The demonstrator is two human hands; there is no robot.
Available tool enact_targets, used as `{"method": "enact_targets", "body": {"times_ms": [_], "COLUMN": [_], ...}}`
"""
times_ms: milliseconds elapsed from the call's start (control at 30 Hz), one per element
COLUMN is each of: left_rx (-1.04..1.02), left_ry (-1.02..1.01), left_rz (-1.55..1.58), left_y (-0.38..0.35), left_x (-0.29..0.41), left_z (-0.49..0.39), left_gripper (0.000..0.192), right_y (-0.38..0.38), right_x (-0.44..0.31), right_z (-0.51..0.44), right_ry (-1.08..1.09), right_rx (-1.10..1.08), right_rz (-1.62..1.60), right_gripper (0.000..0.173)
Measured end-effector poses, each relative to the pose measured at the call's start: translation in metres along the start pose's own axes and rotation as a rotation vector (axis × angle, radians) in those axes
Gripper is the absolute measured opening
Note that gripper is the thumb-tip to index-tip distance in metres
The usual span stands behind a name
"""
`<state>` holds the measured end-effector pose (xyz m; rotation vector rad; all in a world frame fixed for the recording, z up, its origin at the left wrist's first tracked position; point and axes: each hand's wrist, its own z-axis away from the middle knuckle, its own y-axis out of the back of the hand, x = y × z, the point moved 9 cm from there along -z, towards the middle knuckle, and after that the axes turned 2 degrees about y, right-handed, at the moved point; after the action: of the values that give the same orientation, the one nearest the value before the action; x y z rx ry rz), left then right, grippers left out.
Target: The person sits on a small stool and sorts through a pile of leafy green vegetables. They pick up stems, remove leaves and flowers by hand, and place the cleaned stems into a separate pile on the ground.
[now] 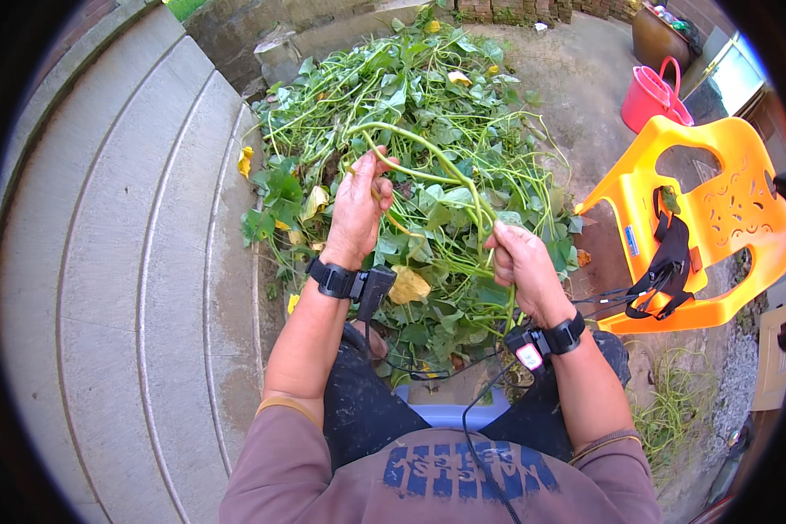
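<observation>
My right hand [521, 265] pinches a bundle of green vine stems [462, 173] between thumb and fingers. Their upper part arches up and left, bending back above my left hand [360, 203]. The left fingers are curled around a thin stalk, whose yellowish length [399, 226] runs out below them; the exact grip is partly hidden. Under both hands spreads a large heap of leafy green vines [419, 98], which look like sweet potato vines. Some leaves in it are yellow, such as the broad one [408, 285] right of my left wrist.
Concrete steps [177, 262] run along the left. An orange plastic chair [727, 177] stands at right with a black strap [668, 262] and cables on it. Behind it are a pink bucket [648, 98] and a brown jar [658, 39]. Black cables [475, 409] trail from my wrist devices.
</observation>
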<state>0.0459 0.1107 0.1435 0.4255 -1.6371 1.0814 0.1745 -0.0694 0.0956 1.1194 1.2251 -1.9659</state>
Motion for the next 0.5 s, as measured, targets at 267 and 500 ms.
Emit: {"method": "enact_targets", "body": {"times_ms": [267,500], "left_rx": [0.239,0.261], "left_ry": [-0.141,-0.250], "left_rz": [-0.166,-1.401], "left_y": [0.072,0.150], "left_x": [-0.033,-0.047], "left_z": [-0.026,-0.058], "left_gripper": [0.023,0.026], "right_y": [-0.005,-0.022], "right_x": [0.047,0.064], "right_z": [-0.011,-0.028], "right_ry": [-0.245,-0.329], "right_rx": [0.009,0.004], "right_rz": [0.053,0.082], "right_gripper": [0.029,0.027]}}
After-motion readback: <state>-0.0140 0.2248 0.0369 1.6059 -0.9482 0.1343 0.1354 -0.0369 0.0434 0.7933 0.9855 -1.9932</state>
